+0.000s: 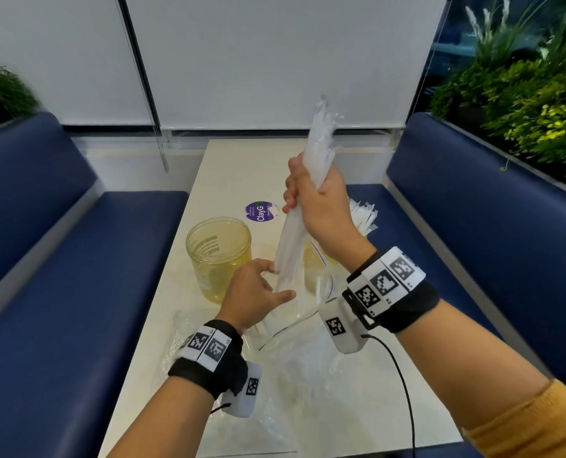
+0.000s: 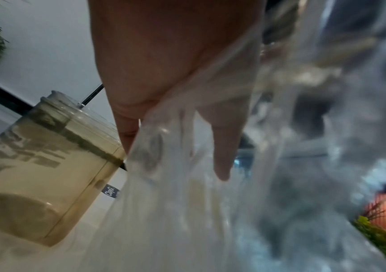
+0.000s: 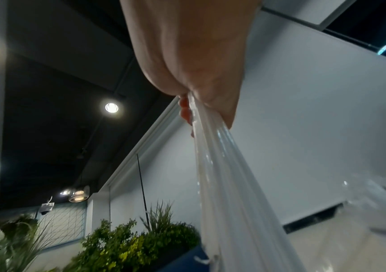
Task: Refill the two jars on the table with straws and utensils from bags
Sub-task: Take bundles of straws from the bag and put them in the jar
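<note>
Clear plastic wrappers catch the light on the bundle of wrapped straws (image 1: pixel 303 200), which the right hand (image 1: pixel 321 209) grips in a closed fist around its middle, raised above the table (image 1: pixel 228 166) and tilted so its top leans far and right while its lower end points down toward the left hand (image 1: pixel 255 289). That grip looks chosen to keep the loose straws together as one bunch. The left hand has its fingers and thumb spread and loosely bent at the bundle's lower end, seemingly steadying or evening the tips; whether it pinches them or the clear bag (image 1: pixel 295 352) lying under it cannot be told. The empty yellowish jar (image 1: pixel 219 256) stands just left of the bundle's foot, mouth open and unobstructed, so it is probably the destination. A second jar (image 1: pixel 318 269) sits behind the right wrist, largely hidden, with wrapped items (image 1: pixel 364 216) standing out of its top. A purple sticker (image 1: pixel 260 211) lies on the table beyond the jars. The crumpled bag and the right wrist's cable (image 1: pixel 397 368) crowd the near side. Blue bench seats (image 1: pixel 76 259) flank the table, with plants (image 1: pixel 523 87) at far right.
</note>
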The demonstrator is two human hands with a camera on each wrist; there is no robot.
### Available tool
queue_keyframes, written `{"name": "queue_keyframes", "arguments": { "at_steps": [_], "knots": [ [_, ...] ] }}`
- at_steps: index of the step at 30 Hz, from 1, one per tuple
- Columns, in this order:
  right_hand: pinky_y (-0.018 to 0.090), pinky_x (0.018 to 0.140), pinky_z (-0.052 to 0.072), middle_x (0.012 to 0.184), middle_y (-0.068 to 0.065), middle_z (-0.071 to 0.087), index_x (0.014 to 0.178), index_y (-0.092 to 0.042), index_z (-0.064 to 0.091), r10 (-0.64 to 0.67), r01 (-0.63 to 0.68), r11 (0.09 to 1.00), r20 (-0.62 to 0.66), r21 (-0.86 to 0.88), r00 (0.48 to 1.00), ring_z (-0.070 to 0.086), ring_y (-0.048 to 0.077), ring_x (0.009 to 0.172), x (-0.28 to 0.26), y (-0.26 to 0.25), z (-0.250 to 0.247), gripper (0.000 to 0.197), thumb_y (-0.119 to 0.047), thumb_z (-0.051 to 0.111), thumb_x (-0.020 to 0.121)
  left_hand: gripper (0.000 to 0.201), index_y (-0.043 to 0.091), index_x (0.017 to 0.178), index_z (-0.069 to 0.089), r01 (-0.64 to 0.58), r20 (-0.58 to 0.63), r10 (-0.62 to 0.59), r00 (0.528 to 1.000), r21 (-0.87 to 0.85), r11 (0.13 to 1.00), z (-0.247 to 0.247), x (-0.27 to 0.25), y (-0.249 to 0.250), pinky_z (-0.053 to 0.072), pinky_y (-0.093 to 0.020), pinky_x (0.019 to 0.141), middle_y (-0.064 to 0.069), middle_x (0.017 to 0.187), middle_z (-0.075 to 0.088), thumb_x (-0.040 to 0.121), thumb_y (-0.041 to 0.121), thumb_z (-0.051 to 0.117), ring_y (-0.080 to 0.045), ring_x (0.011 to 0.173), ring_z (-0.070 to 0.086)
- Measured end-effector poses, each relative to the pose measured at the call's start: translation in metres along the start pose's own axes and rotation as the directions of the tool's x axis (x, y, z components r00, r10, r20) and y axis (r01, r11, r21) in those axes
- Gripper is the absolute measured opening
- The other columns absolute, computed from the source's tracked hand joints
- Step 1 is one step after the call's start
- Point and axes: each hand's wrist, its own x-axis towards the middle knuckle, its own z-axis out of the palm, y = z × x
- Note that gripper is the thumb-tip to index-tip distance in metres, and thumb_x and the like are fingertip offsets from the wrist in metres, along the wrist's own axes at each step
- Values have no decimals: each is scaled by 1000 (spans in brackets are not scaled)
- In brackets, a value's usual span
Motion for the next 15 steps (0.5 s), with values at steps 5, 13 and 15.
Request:
{"name": "queue_keyframes", "arguments": {
  "at_steps": [5, 13, 15],
  "knots": [
    [35, 58, 50, 64, -2, 50, 95, -10, 50, -129, 132, 990, -46, 55, 991, 49, 16, 56, 22, -32, -15, 17, -24, 53, 104, 41, 25, 105, 70, -16, -37, 15, 999, -18, 1000, -1, 3, -4, 46, -21, 63, 5, 75, 67, 70, 30, 90, -4, 62, 59],
    [33, 51, 46, 65, 0, 50, 104, -4, 47, -380, 384, 923, -260, -39, 888, 49, 14, 53, 72, -61, -80, 14, -17, 51, 104, 40, 25, 113, 70, -40, -51, 36, 998, -73, 997, -4, 6, -6, 57, -32, 77, 17, 109, 67, 76, 27, 86, -11, 73, 61],
    [30, 51, 45, 65, -1, 50, 104, -4, 48, -390, 368, 921, -280, -130, 877, 48, 12, 53, 80, -46, -88, 15, -18, 52, 104, 41, 25, 113, 69, -48, -52, 44, 998, -76, 996, -4, 6, -6, 57, -32, 76, 17, 110, 67, 77, 28, 86, -12, 74, 62]
  ]
}}
